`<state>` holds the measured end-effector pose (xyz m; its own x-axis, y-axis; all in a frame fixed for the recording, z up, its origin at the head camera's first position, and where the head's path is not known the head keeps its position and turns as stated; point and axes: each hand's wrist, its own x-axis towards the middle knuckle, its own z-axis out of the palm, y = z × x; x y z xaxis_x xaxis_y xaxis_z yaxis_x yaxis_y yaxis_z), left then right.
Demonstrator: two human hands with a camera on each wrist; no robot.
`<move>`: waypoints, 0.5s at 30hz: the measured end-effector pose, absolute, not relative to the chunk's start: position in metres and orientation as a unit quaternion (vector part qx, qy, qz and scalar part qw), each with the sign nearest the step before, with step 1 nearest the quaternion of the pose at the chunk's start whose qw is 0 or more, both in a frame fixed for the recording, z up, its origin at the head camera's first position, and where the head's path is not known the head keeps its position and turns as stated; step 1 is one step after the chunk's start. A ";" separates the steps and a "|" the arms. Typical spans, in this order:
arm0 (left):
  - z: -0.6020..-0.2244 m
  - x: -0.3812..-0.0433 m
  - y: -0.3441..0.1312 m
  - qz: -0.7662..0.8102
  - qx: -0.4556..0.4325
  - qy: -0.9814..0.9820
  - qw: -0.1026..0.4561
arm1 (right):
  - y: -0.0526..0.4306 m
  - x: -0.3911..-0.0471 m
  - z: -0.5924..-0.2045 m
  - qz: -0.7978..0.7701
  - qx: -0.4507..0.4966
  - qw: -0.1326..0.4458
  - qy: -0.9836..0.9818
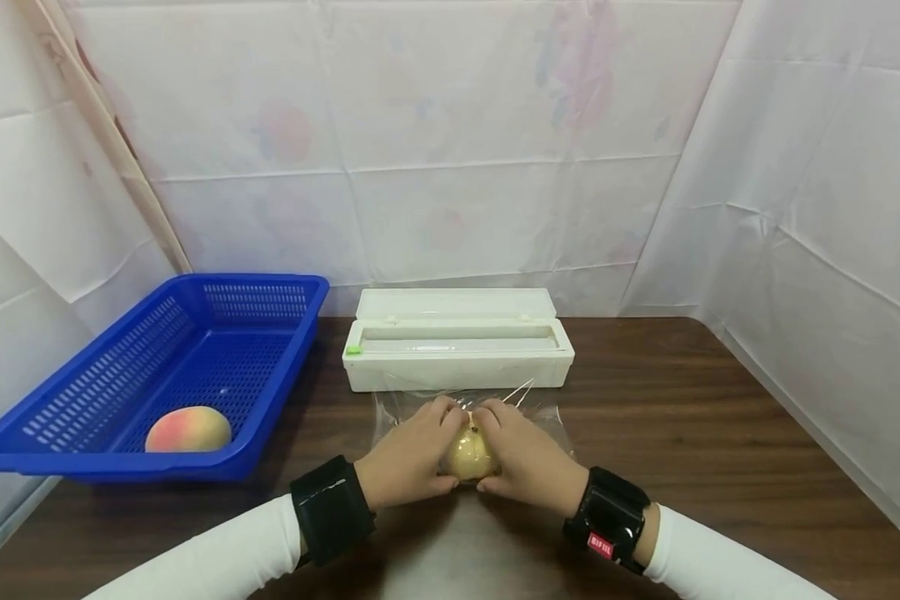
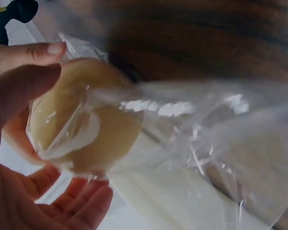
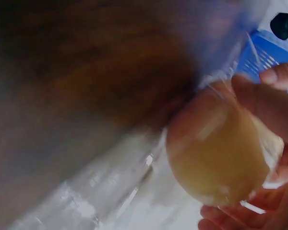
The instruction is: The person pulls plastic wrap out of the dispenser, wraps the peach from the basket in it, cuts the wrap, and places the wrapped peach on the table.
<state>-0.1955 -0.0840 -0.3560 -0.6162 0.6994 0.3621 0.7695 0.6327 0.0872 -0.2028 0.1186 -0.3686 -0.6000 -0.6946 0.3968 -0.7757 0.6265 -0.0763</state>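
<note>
1. Fruit (image 1: 470, 457): sitting low between both hands, in front of the open white box (image 1: 457, 372); film (image 1: 551, 421) is clinging over part of its surface.
2. Left hand (image 1: 411, 457): its fingers are curving round the fruit's left side and grasping it through the film.
3. Right hand (image 1: 534, 457): its fingers are mirroring that grasp on the right side, thumb toward the person.
4. Risk, rolling: the fruit is presenting a smooth round surface; uneven pressure from the two hands could be sending it sideways over the table (image 1: 667, 400).
5. Risk, loose wrap: the film is wrinkling and standing away from the fruit in the left wrist view; if it is not being drawn close, gaps could be forming.
6. Risk, self-sticking: loose film is bunching beside the fruit; folds touching each other could be bonding in the wrong place.
7. Risk, tearing: the film is looking thin; fingertips pressing hard or pulling at one spot could be splitting it.
8. Risk, snagging: the film's far side is lying close against the box; whether it is joining the roll, the pictures are not showing. If so, a tug could be dragging the box forward.
9. Risk, bruising: the fruit, if soft, could be denting under a tight squeeze.
10. Set apart, left: blue basket (image 1: 120, 463), holding one peach (image 1: 189, 431); little risk is appearing there.
</note>
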 end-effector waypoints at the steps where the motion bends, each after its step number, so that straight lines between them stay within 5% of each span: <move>1: -0.357 -0.196 -0.083 -0.118 -0.409 -0.891 0.154 | 0.118 -0.204 -0.369 0.117 0.414 0.173 -0.886; 15: -0.352 -0.201 -0.082 -0.133 -0.399 -0.898 0.128 | 0.119 -0.214 -0.360 0.135 0.422 0.128 -0.887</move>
